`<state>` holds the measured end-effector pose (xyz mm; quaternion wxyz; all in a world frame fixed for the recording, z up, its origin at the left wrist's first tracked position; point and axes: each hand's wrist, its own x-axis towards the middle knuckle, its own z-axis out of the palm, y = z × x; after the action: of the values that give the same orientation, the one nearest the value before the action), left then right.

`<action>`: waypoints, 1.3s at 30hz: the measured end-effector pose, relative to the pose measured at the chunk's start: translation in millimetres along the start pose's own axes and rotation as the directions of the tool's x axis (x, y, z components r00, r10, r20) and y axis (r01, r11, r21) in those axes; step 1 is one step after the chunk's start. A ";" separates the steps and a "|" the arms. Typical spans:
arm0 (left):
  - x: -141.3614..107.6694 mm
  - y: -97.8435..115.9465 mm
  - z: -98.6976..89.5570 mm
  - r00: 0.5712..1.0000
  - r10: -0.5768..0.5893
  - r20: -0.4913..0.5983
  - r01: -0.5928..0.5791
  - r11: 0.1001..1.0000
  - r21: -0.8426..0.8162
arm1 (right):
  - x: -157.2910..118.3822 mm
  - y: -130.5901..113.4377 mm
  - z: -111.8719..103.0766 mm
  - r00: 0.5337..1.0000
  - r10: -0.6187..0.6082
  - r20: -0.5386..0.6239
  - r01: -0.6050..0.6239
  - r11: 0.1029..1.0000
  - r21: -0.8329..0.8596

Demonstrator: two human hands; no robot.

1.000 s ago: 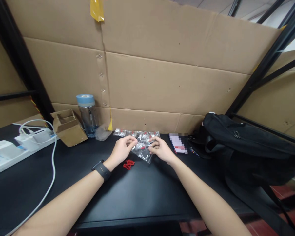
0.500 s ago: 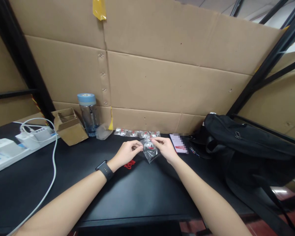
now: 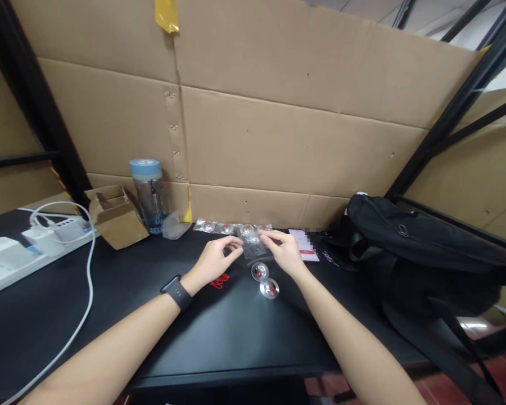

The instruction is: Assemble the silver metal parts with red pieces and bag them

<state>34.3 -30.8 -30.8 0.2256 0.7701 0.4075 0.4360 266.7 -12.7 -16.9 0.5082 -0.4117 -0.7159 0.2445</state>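
Observation:
My right hand [image 3: 281, 252] pinches the top of a small clear plastic bag [image 3: 253, 254] between thumb and fingers. My left hand [image 3: 219, 257], with a black watch on its wrist, is at the bag's left edge. Its fingers are curved, and a gap shows between thumb and forefinger. Just below the bag, two shiny round metal pieces with red marks lie on the black table: a smaller one [image 3: 260, 272] and a wider one [image 3: 270, 289], touching or nearly so. Red cord [image 3: 220, 280] lies bundled below my left hand.
Several similar bagged pieces [image 3: 225, 228] line the cardboard wall [image 3: 253, 152]. To the left are a bottle [image 3: 147, 197], an opened cardboard box [image 3: 117, 216] and a power strip [image 3: 46, 256] with a white cable. A phone [image 3: 306, 247] and black backpack [image 3: 421, 253] are on the right.
The two metal pieces have come out of the bag onto the table. The bag now hangs flatter from my right hand, and my left fingers have parted slightly.

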 end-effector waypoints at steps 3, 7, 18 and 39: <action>0.2 1.2 1.0 1.000 0.002 0.016 -0.002 0.999 -0.038 | -1.1 -2.6 3.1 1.000 0.026 -0.013 -0.024 0.994 0.102; 1.2 0.6 1.5 0.997 -0.055 -0.053 0.045 0.984 -0.173 | -2.6 -4.3 6.2 0.996 0.080 0.049 -0.090 0.961 0.263; 4.3 -2.3 -10.5 0.990 -0.103 -0.099 0.070 0.955 -0.288 | -4.3 -15.5 5.9 0.972 0.194 0.133 -0.227 0.923 0.310; 2.7 -1.5 -23.8 0.928 0.353 0.116 -0.362 0.790 0.494 | -11.0 -10.3 19.4 0.951 0.244 0.191 -0.293 0.908 0.300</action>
<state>14.1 -27.9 -18.2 -0.0677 0.8688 0.3526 0.3411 246.8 -26.2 -21.9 0.4753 -0.3978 -0.6382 0.4566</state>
